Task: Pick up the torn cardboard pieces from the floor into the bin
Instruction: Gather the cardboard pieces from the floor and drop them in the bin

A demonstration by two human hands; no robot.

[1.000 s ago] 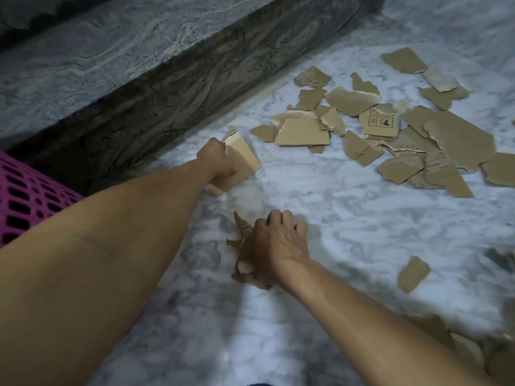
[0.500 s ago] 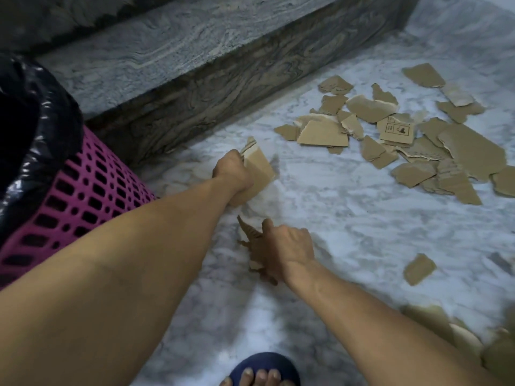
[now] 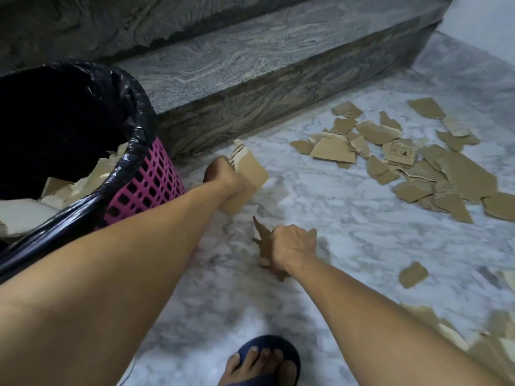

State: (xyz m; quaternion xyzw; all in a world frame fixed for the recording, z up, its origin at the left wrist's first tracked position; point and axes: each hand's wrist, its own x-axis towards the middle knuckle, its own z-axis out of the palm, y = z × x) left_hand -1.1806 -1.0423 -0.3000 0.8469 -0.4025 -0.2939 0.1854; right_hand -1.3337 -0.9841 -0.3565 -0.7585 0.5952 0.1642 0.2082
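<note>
- Nearest, at the bottom edge, a foot in a dark blue sandal [image 3: 271, 355] stands on the marble floor [image 3: 348, 232].
- At the near right edge a heap of cardboard scraps [image 3: 473, 344] lies by the right forearm, not yet collected.
- The right hand [image 3: 292, 246] is curled round a bunch of ragged brown pieces [image 3: 262, 240], low over the floor in the middle of the scene.
- A single small piece [image 3: 412, 274] lies alone to the right of that hand, well apart from it.
- Just beyond, the left hand [image 3: 223, 176] grips a larger flat piece [image 3: 248, 174] between thumb and curled fingers, beside the bin.
- The pink lattice bin [image 3: 147, 185], lined with a black bag [image 3: 83, 112], stands at the left; pale and brown cardboard already shows inside it, so part of the job looks done.
- Farther right, the main scatter of torn pieces [image 3: 418, 162] covers the floor in front of the dark stone step [image 3: 250, 79]; one piece carries a printed mark.
- Judging by this, both hands hold a load ready for the bin, while most pieces remain on the floor; the task seems well short of finished.
</note>
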